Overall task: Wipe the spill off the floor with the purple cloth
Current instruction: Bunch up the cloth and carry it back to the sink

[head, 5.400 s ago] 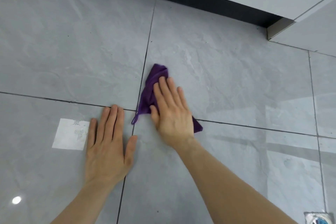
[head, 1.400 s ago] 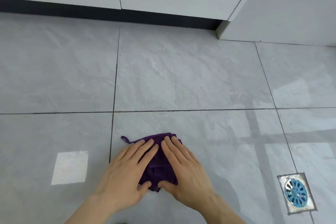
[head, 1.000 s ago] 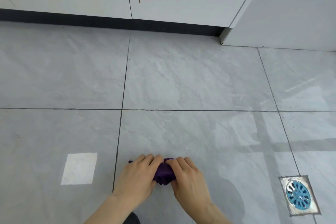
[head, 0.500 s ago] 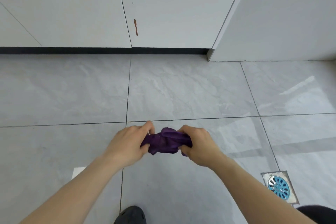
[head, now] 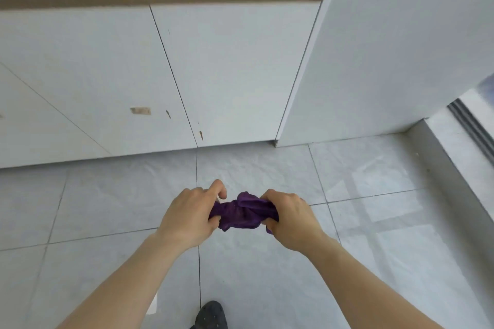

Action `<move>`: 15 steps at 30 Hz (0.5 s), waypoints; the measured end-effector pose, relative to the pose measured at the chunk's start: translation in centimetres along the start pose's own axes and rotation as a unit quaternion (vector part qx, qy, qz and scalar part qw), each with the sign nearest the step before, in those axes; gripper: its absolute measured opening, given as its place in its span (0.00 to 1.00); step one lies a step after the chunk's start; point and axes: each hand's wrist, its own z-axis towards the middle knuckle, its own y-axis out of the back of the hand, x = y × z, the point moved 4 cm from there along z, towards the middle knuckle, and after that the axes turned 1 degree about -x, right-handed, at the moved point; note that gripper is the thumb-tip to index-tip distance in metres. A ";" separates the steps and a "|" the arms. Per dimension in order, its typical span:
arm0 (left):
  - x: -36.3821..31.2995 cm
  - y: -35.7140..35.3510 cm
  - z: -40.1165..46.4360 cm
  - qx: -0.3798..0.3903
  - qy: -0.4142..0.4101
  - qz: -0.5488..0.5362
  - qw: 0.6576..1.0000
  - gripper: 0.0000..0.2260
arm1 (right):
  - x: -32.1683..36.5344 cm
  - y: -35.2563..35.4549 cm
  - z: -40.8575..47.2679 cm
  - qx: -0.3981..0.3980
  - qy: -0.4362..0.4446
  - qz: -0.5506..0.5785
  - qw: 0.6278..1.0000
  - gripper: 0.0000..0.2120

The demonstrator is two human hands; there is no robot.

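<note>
At frame centre the purple cloth (head: pixel 242 212) is clenched, bunched, between left hand (head: pixel 188 218) and right hand (head: pixel 290 218); no spill is visible on the floor (head: pixel 374 262), so wiping is judged finished.

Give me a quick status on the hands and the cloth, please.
Left hand and right hand both gripping purple cloth. Cloth bunched, held off the floor. Nothing in the way.

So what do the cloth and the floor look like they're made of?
The cloth looks like soft purple microfibre or terry: it bunches in limp, matte folds between the left hand and right hand. The floor looks like glazed grey stone-look tile: dark joint lines and glossy reflections.
</note>
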 end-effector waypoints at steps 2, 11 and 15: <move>-2.8 5.3 -1.5 -0.004 0.004 -0.007 1.000 0.17 | 3.2 5.1 -2.0 -0.007 -0.004 -0.009 1.000 0.14; -15.8 30.2 -9.8 -0.036 0.028 -0.039 0.998 0.16 | 17.0 28.1 -12.4 -0.039 -0.005 -0.014 0.999 0.14; -19.7 38.8 -10.8 -0.068 0.024 -0.041 0.997 0.16 | 21.3 35.8 -14.1 -0.081 0.017 -0.014 0.996 0.14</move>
